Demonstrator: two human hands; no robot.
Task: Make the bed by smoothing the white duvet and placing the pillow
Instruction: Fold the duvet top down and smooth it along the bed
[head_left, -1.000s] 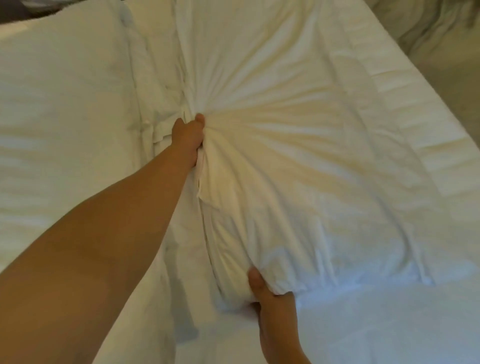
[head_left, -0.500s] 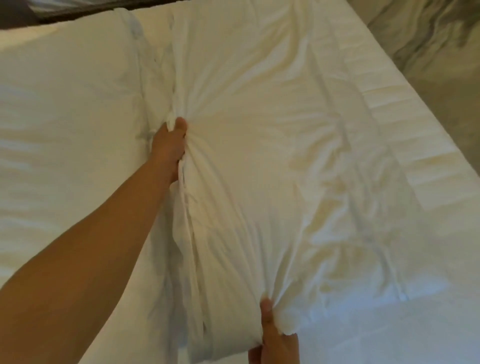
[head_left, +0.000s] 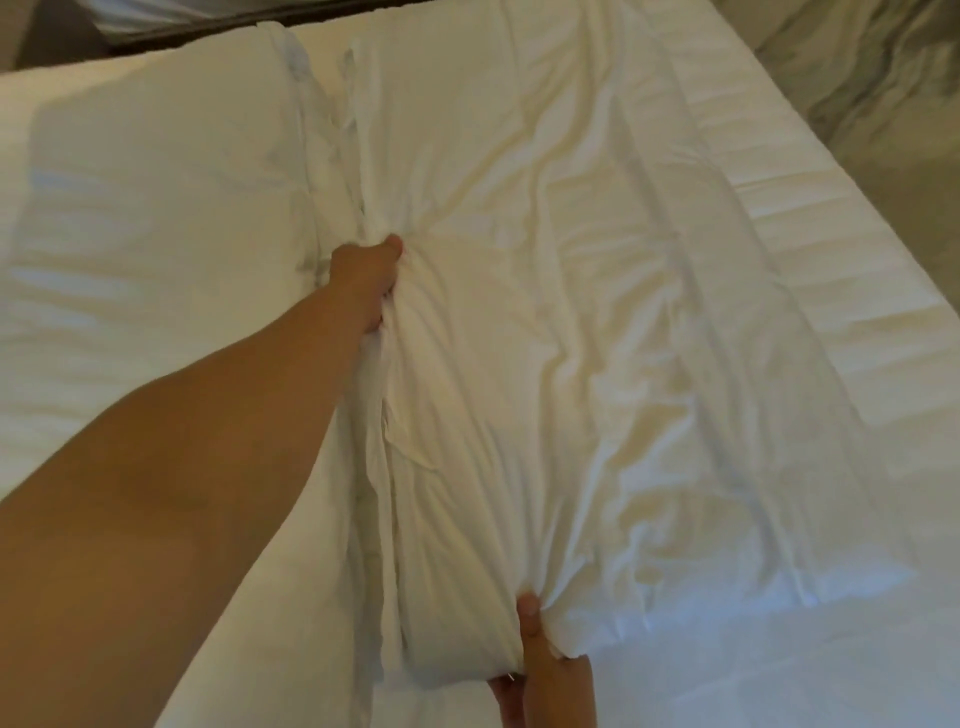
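A large white pillow (head_left: 545, 322) lies across the middle of the bed, its case creased and bunched. My left hand (head_left: 366, 280) grips the pillow's left edge, fingers buried in the gathered cloth. My right hand (head_left: 540, 670) pinches the pillow's near bottom edge, thumb on top. The white duvet (head_left: 753, 675) spreads flat under the pillow at the lower right.
A second white pillow (head_left: 156, 208) lies to the left, touching the first. The mattress edge with a ribbed white cover (head_left: 810, 208) runs along the right. Beyond it, grey patterned floor (head_left: 883, 88). A dark headboard strip (head_left: 182, 41) shows at the top left.
The pillow has shifted and its tight radial creases have slackened. My left hand keeps its grip on the left edge; my right hand has shifted along the bottom edge, still pinching it.
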